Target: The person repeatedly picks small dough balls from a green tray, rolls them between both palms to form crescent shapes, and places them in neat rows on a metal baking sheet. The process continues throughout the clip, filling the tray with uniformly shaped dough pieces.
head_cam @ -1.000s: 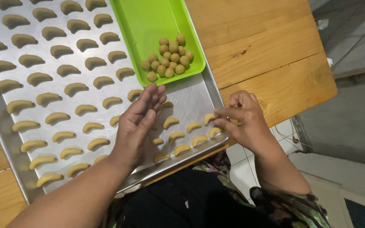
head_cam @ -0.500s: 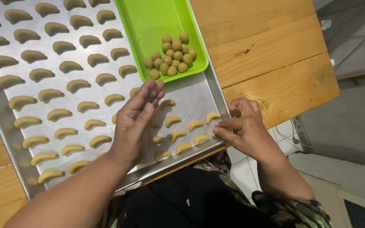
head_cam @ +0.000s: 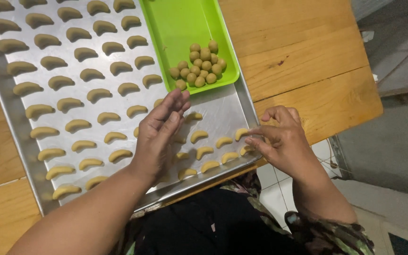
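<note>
A large metal baking tray [head_cam: 223, 109] lies on a wooden table [head_cam: 298, 56], filled with rows of several pale crescent-shaped dough pieces [head_cam: 85, 75]. My left hand [head_cam: 159, 137] hovers flat over the tray's near right part, fingers stretched and together, holding nothing that I can see. My right hand [head_cam: 282, 139] rests at the tray's right rim, its fingertips pinching at a crescent [head_cam: 242, 133] there. A green plastic tray [head_cam: 185, 28] sits on the metal tray's far right corner and holds several small dough balls [head_cam: 200, 66].
The table's near edge runs just beyond the metal tray, above my lap in dark cloth [head_cam: 199, 226]. Grey floor [head_cam: 393, 141] and white tiles lie to the right.
My left hand has shifted slightly toward the near side of the tray, fingers still flat. My right hand has stayed at the tray's right rim, fingertips working at the crescent there.
</note>
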